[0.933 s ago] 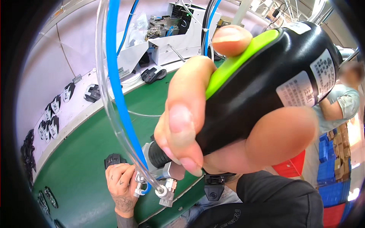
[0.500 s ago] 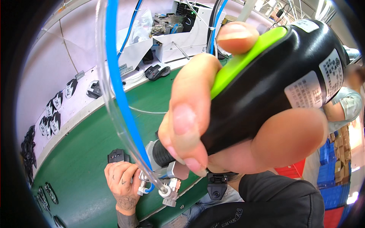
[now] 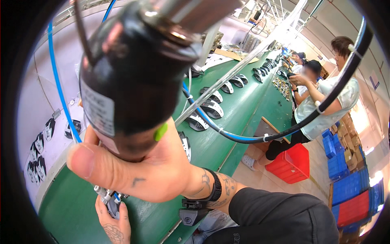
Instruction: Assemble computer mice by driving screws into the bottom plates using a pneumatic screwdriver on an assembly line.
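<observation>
My right hand [image 3: 150, 179] is wrapped round a black powered screwdriver [image 3: 126, 81] with a bright green lever, close to the camera. The tool stands nearly upright, its cable end at the top. Metal tube fittings [image 3: 106, 194] at its lower end show just past my right thumb. Beneath them my left hand [image 3: 115, 227] holds a dark computer mouse part [image 3: 113, 208] low over the green bench, thumb on one side and fingers on the other. My right hand hides the screwdriver's tip, so contact with the part cannot be seen.
A blue tube [image 3: 59, 81] hangs at the left, and a black cable with blue hose [image 3: 248, 140] loops across the right. Several black-and-white mouse shells [image 3: 211, 109] line the green bench [image 3: 239, 105]. A red crate [image 3: 288, 162] and co-workers [image 3: 325, 89] are at the right.
The view has swung right, showing more bench and co-workers. My right hand has turned the screwdriver from slanted to nearly upright. The mouse part is now between my left thumb and fingers.
</observation>
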The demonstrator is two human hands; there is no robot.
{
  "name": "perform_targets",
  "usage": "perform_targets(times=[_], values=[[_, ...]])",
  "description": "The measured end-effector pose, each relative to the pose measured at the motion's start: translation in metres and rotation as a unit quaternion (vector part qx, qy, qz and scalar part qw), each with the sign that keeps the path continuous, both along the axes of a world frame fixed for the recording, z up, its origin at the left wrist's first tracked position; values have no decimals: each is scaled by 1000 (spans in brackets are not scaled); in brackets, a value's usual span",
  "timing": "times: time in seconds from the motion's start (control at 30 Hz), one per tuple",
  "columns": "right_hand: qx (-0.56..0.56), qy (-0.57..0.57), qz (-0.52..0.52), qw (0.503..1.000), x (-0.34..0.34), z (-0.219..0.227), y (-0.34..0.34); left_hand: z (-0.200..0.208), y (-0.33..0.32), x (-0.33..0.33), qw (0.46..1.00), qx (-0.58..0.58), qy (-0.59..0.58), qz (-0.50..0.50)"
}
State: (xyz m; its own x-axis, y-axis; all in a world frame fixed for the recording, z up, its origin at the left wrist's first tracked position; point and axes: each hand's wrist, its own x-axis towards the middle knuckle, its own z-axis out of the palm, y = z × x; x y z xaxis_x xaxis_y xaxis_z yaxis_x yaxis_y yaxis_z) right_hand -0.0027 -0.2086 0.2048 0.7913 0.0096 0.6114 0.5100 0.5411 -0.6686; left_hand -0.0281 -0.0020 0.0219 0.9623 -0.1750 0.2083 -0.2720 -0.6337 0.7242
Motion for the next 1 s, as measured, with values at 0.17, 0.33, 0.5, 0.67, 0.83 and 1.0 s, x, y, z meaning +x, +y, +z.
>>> perform_targets(times=[0.17,0.33,0.5,0.67,0.83,1.0], values=[[-38,-52,-89,994,15,-18,4,14,1,2,751,-600,275,-34],[-33,-123,47,991,6,-13,-26,4,-8,-4,659,-670,338,39],[-22,-114,155,981,1,-5,-19,10,-20,-7,617,-705,347,-49],[24,-109,176,978,6,1,-19,10,-15,-9,605,-714,346,-74],[44,-110,163,979,1,-8,23,14,-18,-11,595,-718,356,-67],[69,-115,155,979,-1,4,-4,16,-16,-11,590,-724,351,-72]])
